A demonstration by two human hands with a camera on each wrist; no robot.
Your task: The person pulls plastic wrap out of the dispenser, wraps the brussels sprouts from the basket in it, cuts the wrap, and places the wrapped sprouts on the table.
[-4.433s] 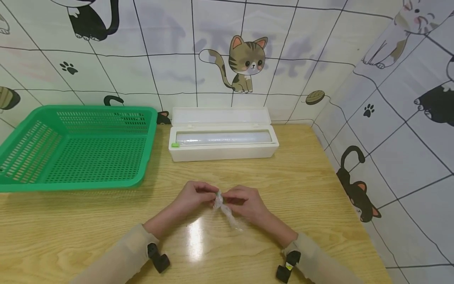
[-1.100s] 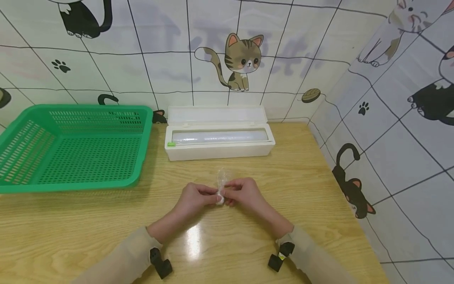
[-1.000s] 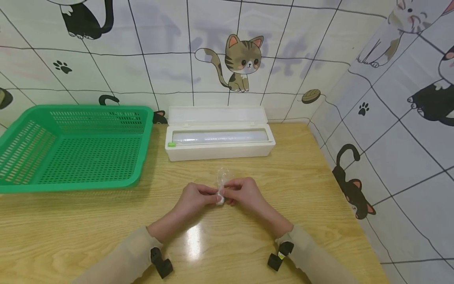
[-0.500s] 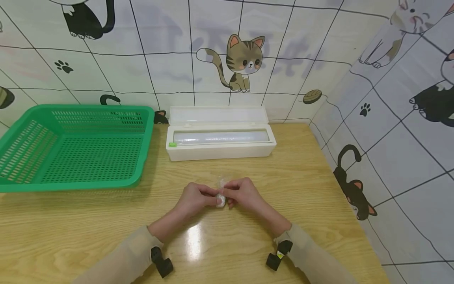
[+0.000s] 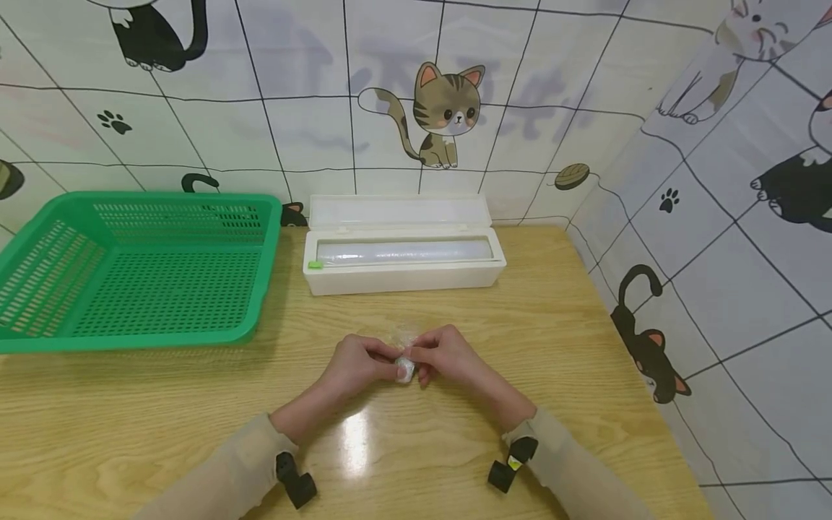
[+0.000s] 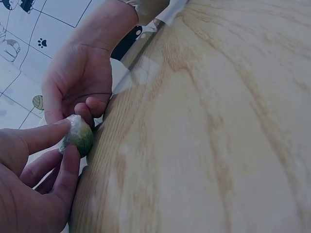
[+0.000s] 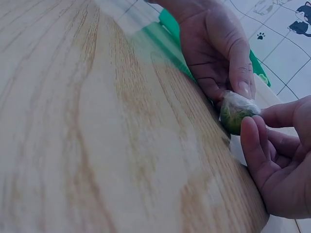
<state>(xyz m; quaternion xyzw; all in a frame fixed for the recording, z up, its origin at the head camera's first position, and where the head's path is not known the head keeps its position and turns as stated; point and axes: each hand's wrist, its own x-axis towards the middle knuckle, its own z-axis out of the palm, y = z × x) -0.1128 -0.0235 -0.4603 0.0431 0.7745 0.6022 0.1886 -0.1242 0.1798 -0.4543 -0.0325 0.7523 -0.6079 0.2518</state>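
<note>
Between the two hands is a small round green item [image 6: 81, 140] wrapped in clear cling film, pale at its top where the film bunches. In the head view the wrapped ball shows whitish, just above the tabletop [image 5: 416, 448]. My left hand [image 5: 354, 365] pinches it between thumb and fingers. From the other side, my right hand [image 5: 448, 356] pinches the gathered cling film [image 5: 406, 334], whose loose end spreads out faintly beyond the fingertips. In the right wrist view the green underside [image 7: 232, 120] shows between both hands' fingers.
Behind the hands stands a white cling film dispenser [image 5: 406, 279], lid raised, with a film roll [image 5: 403, 250] inside and a green slider [image 5: 315, 265] at its left end. A green plastic basket [image 5: 263, 303] is at the left. Cat-patterned walls [image 5: 520, 144] border the table behind and right.
The film tail, which pointed toward me at first, now lies on the far side of the ball and looks shorter and more spread. Both hands stay at the same spot, fingers shifting slightly.
</note>
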